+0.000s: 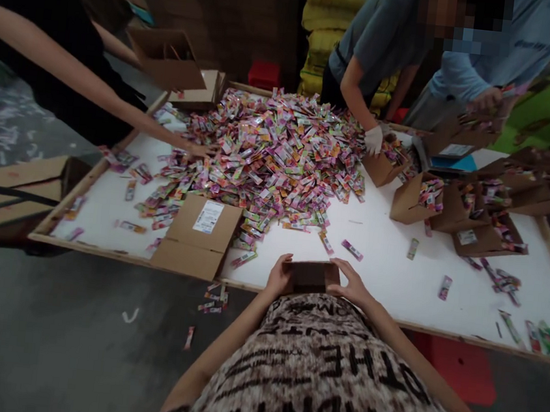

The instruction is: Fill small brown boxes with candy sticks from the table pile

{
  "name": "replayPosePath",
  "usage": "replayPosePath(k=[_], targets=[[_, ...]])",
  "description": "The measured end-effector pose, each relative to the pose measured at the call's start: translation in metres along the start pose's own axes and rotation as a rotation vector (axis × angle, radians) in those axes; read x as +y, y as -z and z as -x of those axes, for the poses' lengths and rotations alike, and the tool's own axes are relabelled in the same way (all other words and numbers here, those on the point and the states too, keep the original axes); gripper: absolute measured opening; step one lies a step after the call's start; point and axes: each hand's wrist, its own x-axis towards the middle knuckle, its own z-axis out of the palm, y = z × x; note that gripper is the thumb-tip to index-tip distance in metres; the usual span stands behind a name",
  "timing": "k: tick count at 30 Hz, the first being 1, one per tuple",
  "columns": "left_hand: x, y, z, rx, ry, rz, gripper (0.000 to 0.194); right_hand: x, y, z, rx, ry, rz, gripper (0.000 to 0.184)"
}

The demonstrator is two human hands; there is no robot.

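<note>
A small brown cardboard box (310, 275) sits at the near edge of the white table (387, 264), right against my body. My left hand (279, 275) grips its left side and my right hand (351, 283) grips its right side, fingers curled round the box. Beyond it lies a big heap of colourful small sachets (271, 153) spread over the middle of the table. A few loose sachets (351, 249) lie just past the box.
A closed labelled carton (200, 234) lies to my left. Several open boxes filled with sachets (471, 213) stand at the right. A co-worker's arm (95, 92) reaches into the heap from the left; a gloved hand (373, 139) works at the back. Sachets litter the floor (210, 301).
</note>
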Motion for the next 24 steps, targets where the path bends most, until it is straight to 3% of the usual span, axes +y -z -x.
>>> replayPosePath(k=[3, 6, 8, 11, 18, 20, 24], targets=[[0.019, 0.019, 0.007, -0.137, -0.081, -0.179, 0.051, 0.004, 0.012, 0.016, -0.118, 0.076, 0.123, 0.07], [0.05, 0.034, 0.014, -0.321, -0.206, -0.458, 0.041, 0.008, 0.007, 0.019, -0.089, 0.132, 0.234, 0.052], [0.071, 0.034, 0.016, -0.377, -0.282, -0.643, 0.037, 0.007, -0.002, 0.014, -0.028, 0.169, 0.31, 0.038], [0.091, 0.018, 0.011, -0.381, -0.375, -0.833, 0.043, 0.0, -0.013, 0.002, 0.032, 0.207, 0.428, 0.02], [0.087, -0.014, -0.003, -0.419, -0.295, -0.874, 0.014, -0.001, -0.041, -0.009, 0.116, 0.293, 0.411, 0.014], [0.084, -0.021, 0.0, -0.381, -0.286, -0.899, 0.008, 0.002, -0.05, -0.007, 0.153, 0.317, 0.437, 0.015], [0.076, -0.03, 0.009, -0.273, -0.328, -0.967, 0.022, 0.006, -0.062, -0.005, 0.165, 0.343, 0.558, 0.023]])
